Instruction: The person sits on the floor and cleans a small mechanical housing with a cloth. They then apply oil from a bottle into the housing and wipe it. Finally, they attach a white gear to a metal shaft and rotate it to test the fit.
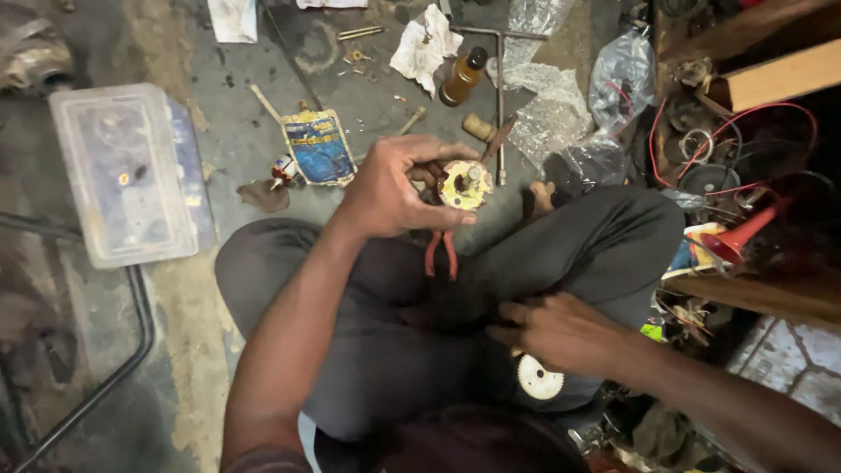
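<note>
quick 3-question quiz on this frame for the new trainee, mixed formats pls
1. True or false: the left hand holds a round yellowish part together with red-handled pliers.
2. What does the right hand rest beside? A) a white toothed gear B) a hammer C) a phone
3. Fill in: the clear plastic box lies on the floor to the person's ____ side.

Key: 1 true; 2 A; 3 left
</note>
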